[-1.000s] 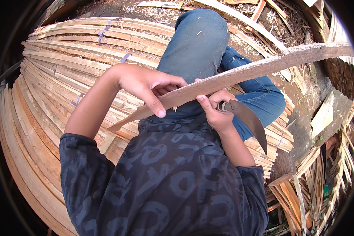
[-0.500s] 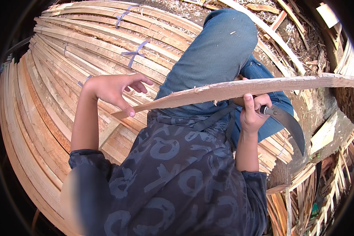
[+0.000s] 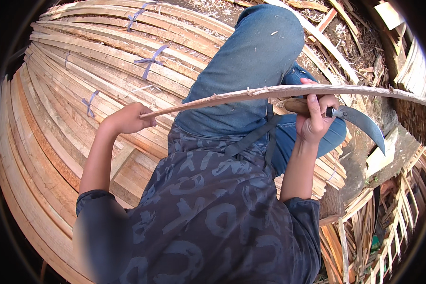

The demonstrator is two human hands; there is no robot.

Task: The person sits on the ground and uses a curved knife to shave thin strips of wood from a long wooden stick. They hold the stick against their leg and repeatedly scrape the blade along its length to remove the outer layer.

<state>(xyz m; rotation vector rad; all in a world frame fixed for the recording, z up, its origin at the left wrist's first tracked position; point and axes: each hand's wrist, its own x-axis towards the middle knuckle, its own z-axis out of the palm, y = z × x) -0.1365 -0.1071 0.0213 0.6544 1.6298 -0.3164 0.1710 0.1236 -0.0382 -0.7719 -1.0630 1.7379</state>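
A long, rough-edged wooden strip [image 3: 251, 93] lies across in front of me, above my lap, with its narrow edge turned up. My left hand [image 3: 130, 118] is closed around its thin left end. My right hand [image 3: 315, 113] grips a curved knife [image 3: 362, 124] by its wooden handle, and the dark hooked blade points right and down. The thumb and fingers of that hand also press against the strip from below. The strip's right end reaches the rim of the view. Beneath it are my bent legs in blue jeans [image 3: 251, 61].
Many pale wooden slats [image 3: 47, 118] spread over the left side, some tied in bundles with purple ties [image 3: 150, 61]. A stone block [image 3: 393, 156] stands at the right, near a wood offcut [image 3: 379, 154]. More thin strips [image 3: 388, 236] are heaped at lower right. Shavings litter the ground at the top.
My left hand has closed on the strip's thin end, where its fingers were spread before. The strip has rolled from its broad face to its edge. The knife hand moved slightly right.
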